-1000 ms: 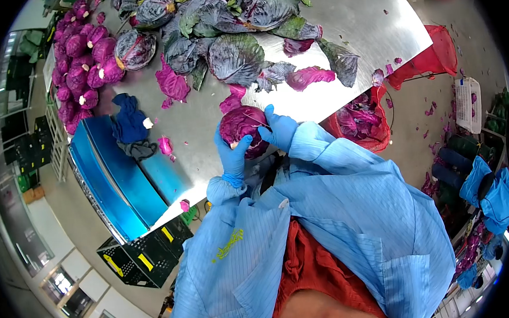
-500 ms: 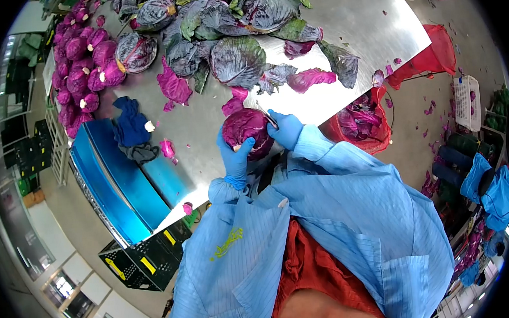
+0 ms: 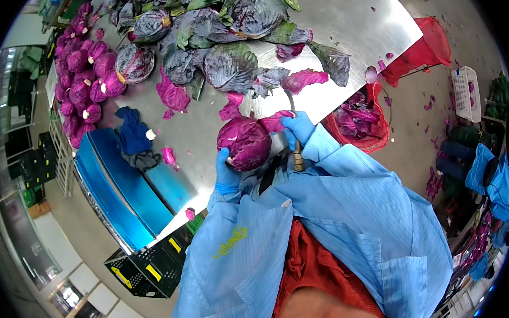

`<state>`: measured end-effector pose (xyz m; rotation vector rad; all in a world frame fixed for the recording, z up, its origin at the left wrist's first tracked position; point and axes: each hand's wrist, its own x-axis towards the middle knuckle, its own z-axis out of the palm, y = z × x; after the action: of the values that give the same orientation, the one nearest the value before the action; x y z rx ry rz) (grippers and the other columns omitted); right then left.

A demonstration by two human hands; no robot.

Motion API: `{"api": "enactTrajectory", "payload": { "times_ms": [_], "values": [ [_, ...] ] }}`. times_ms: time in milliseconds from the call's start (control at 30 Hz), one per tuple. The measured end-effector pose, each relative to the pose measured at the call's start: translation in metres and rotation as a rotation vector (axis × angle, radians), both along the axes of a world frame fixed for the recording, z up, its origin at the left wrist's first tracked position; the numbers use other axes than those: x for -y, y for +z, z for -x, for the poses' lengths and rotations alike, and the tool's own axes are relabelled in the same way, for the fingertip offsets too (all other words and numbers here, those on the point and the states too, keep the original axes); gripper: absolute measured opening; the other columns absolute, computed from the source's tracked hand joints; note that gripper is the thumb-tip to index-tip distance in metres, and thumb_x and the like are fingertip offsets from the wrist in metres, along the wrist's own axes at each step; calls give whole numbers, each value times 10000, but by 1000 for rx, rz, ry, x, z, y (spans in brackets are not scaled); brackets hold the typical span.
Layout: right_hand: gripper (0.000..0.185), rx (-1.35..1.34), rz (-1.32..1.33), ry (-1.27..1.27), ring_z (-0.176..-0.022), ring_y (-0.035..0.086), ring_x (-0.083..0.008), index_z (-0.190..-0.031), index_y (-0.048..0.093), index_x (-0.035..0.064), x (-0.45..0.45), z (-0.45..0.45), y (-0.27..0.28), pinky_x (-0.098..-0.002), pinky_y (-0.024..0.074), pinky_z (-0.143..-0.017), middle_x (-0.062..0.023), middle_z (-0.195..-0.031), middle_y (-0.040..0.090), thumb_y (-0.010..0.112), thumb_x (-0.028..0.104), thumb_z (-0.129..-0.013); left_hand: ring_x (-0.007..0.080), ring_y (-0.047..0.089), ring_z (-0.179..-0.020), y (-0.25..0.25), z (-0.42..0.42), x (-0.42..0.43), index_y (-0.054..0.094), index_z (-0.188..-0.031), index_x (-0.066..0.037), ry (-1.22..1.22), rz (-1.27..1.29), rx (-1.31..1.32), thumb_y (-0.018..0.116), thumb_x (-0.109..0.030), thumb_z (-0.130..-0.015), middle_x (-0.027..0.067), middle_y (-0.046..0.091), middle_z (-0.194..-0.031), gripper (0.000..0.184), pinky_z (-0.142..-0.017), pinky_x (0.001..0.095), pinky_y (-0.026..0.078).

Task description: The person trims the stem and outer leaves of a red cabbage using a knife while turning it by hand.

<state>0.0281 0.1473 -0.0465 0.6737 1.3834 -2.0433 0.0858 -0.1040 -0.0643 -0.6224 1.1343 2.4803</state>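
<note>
In my left hand (image 3: 227, 171), gloved in blue, rests a round red cabbage (image 3: 243, 145), gripped from its lower left side just above the table's near edge. My right hand (image 3: 300, 129), also gloved, is closed around a knife (image 3: 298, 161) with a worn handle toward me and a thin curved blade pointing away. The same hand pinches the end of a purple leaf (image 3: 274, 121) that stretches out from the cabbage's upper right. Part of the knife is hidden behind the right fingers.
Untrimmed cabbages and dark leaves (image 3: 230, 66) cover the far side of the steel table (image 3: 200, 127). Peeled cabbages (image 3: 79, 76) are piled at the left, behind a blue metal bin (image 3: 119, 193). A red mesh bag (image 3: 376, 143) of leaves hangs at the right edge.
My right hand has moved away from the cabbage to the right, pulling a leaf outward. The knife has turned so its blade points away and its handle shows. The cabbage has shifted slightly left.
</note>
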Motion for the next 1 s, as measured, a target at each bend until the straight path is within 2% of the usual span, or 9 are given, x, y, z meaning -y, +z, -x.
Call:
{"api": "enactTrajectory", "payload": {
  "times_ms": [367, 500, 533, 633, 700, 733, 767, 833, 1000],
  "values": [
    [141, 20, -221, -217, -311, 455, -165, -820, 615, 39, -153, -47, -4, -301, 331, -292, -48, -465, 510, 593, 160, -888, 332, 418, -1321, 28, 19, -23, 375, -1435, -130, 126, -431, 21, 477, -557, -879, 130, 425, -1444, 708, -1104, 521, 331],
    [488, -170, -1546, 262, -824, 669, -370, -1222, 546, 8, -199, -62, 12, -444, 546, -757, -237, -943, 659, 676, 282, -840, 318, 486, -1257, 35, 23, -20, 408, -1401, -88, 140, -257, 42, 557, -477, -866, 140, 475, -1390, 678, -1076, 478, 381],
    [614, 57, -1539, 291, -1094, 584, -408, -1335, 453, 0, -202, -59, 15, -429, 463, -957, -268, -1187, 588, 691, 265, -835, 311, 512, -1232, 35, 26, -22, 419, -1389, -72, 142, -182, 42, 589, -447, -859, 142, 498, -1366, 671, -1065, 459, 398],
    [579, -471, -1305, 175, -1108, 597, -354, -1337, 457, 6, -174, -48, 13, -405, 478, -938, -231, -1248, 567, 684, 210, -844, 283, 552, -1183, 23, 27, -23, 460, -1351, -47, 102, -13, 50, 644, -351, -854, 125, 554, -1295, 611, -1024, 413, 443],
    [514, -596, -966, 249, -1102, 605, -297, -1321, 492, 30, -115, -28, 37, -367, 483, -934, -192, -1267, 558, 667, 157, -855, 241, 600, -1098, 3, 27, -24, 512, -1297, -40, 100, 72, 27, 652, -317, -861, 89, 606, -1212, 535, -969, 373, 478],
    [470, -614, -412, 36, -1078, 605, -239, -1280, 544, 42, -80, -25, 20, -338, 488, -911, -149, -1197, 579, 682, 138, -841, 228, 613, -1072, -2, 27, -29, 528, -1277, -52, 107, 141, 18, 646, -330, -866, 79, 618, -1194, 511, -951, 371, 491],
    [452, -844, -478, 177, -983, 614, -214, -1242, 567, 45, -52, -16, 28, -327, 512, -841, -114, -1103, 568, 681, 8, -806, 216, 627, -1046, -5, 26, -33, 545, -1258, -63, 115, 210, 9, 639, -343, -871, 68, 629, -1175, 487, -933, 369, 503],
    [499, -1011, -537, 406, -972, 611, -250, -1234, 579, 85, -13, -4, 43, -341, 499, -853, -108, -1060, 552, 721, 19, -759, 196, 629, -1012, 0, 29, -36, 552, -1252, -46, 94, 222, -2, 649, -291, -870, 74, 631, -1164, 464, -906, 338, 503],
    [453, -979, -537, 490, -974, 605, -264, -1129, 597, 96, 21, 9, 24, -346, 489, -866, -95, -1023, 551, 769, 44, -713, 201, 607, -1050, 3, 31, -38, 528, -1287, -21, 120, 178, 4, 667, -219, -865, 93, 615, -1199, 487, -926, 332, 484]
  ]
}}
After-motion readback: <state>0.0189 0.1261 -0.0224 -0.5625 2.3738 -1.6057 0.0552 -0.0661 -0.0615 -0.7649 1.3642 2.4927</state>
